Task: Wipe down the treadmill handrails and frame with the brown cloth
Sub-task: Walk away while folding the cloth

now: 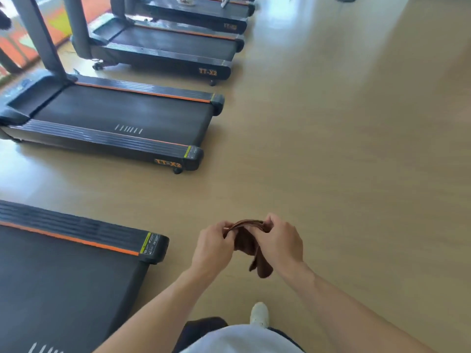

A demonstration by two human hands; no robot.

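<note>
Both hands are up in front of the person's waist, pinching the brown cloth [248, 240] between them; the left hand [212, 247] nips its left edge with thumb and fingertips, the right hand [279, 244] nips the right edge the same way, and the top edge runs stretched, side to side, from one to the other; the rest of it hangs folded below, a corner dangling under the right wrist. Neither hand touches any machine.

What the next move turns on is direction: the nearest treadmill [63, 266] lies to the left and a little below the hands, its deck running lengthways away to the left, its rear end cap [154, 247] just beside the left forearm; so the left hand is the nearer one. No handrail of that machine shows here; I judge the rails to be farther left, out of view, so the person would have to turn that way.

Counting: one cloth; two hands; four treadmills in a row, receding up the floor [356, 149]; two grey uprights [38, 39] visible; one white shoe [259, 314] at the bottom.
</note>
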